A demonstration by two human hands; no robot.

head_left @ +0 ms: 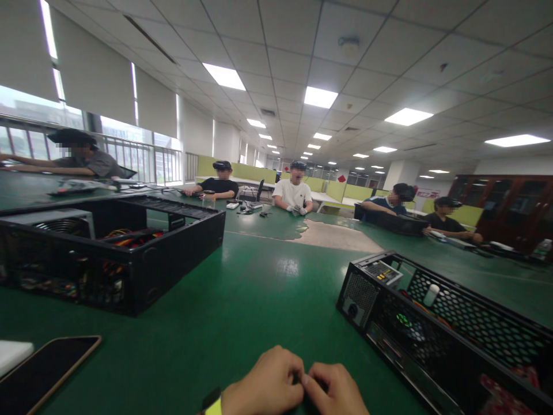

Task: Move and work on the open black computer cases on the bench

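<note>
My left hand (272,380) and my right hand (336,389) meet at the bottom middle, just above the green table (268,305). Both have curled fingers, and their tips come together. What lies between them, if anything, is hidden. A wristband with a yellow-green strap (213,408) is on my left wrist. To the right of my hands lies an open black computer case (432,363) with a power supply (382,273) at its near-left corner. Another open black computer case (181,259) rests farther off to the left, with coloured cables (125,235) inside.
At the lower left lie a dark phone (54,369) and a white object (15,356). A bare patch (337,237) breaks the green table covering. Small parts (248,208) are scattered at the far side. Several people sit around the table, one in a white shirt (292,193) opposite.
</note>
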